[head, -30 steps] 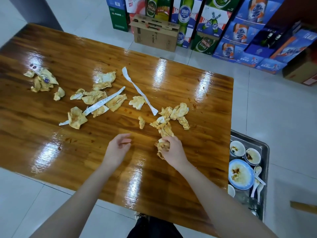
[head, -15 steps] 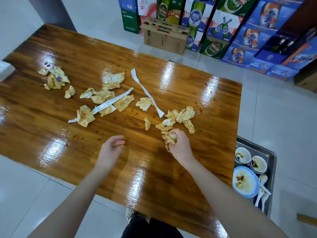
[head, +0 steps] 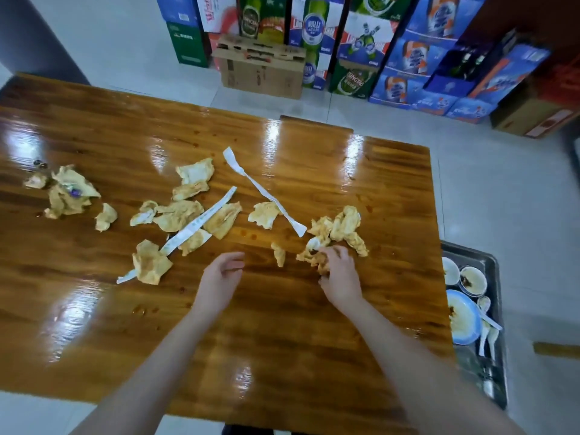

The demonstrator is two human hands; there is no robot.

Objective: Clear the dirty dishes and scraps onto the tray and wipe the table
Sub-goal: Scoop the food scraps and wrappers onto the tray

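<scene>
Glossy wood table (head: 282,356): at the near middle the left hand (head: 219,277) hovers empty, its fingers (head: 233,262) loosely curled and apart. At its 3 o'clock the right hand (head: 340,282) has its fingers (head: 337,252) clamped on a wad of soiled napkins (head: 314,257). The step in hand looks like gathering scraps. The dirty bowls already sit in the steel tray (head: 492,265), off the table's edge at 3 o'clock. The next move probably calls for raking in the small scrap (head: 278,254) at the right hand's 10 o'clock and the crumpled cluster (head: 345,224) at 12. Farther off, two paper strips (head: 266,193) and the napkin pile (head: 67,193) at 9 o'clock wait. Wiping is not yet begun.
</scene>
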